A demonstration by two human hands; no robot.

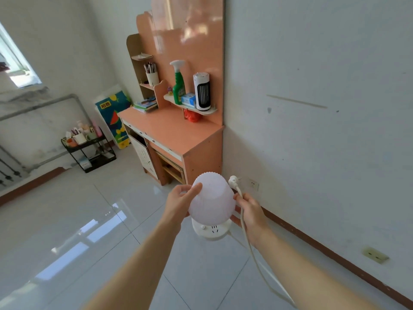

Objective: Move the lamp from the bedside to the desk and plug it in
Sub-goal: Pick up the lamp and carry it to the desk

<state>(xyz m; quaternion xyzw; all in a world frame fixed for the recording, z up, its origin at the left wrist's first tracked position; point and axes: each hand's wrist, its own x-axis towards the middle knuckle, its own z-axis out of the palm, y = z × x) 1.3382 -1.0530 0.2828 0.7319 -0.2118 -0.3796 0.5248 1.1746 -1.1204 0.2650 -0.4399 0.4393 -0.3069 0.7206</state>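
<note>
I carry a small lamp (212, 202) with a pale pink ribbed shade and a round white base over the tiled floor. My left hand (178, 201) grips the shade's left side. My right hand (249, 211) supports the lamp's right side and pinches its white cord (245, 233). The white plug (233, 181) sticks up above that hand. The rest of the cord trails down to the lower right. The orange desk (169, 128) stands ahead against the right wall. A white wall socket (253, 184) sits low on the wall, just right of the desk.
On the desk's shelf stand a green spray bottle (178, 86), a blue box and a white tower heater (202, 91). Books (145, 105) lie at the desk's far end. A black wire cart (89, 148) stands by the left wall. A second socket (375, 255) sits low on the right wall.
</note>
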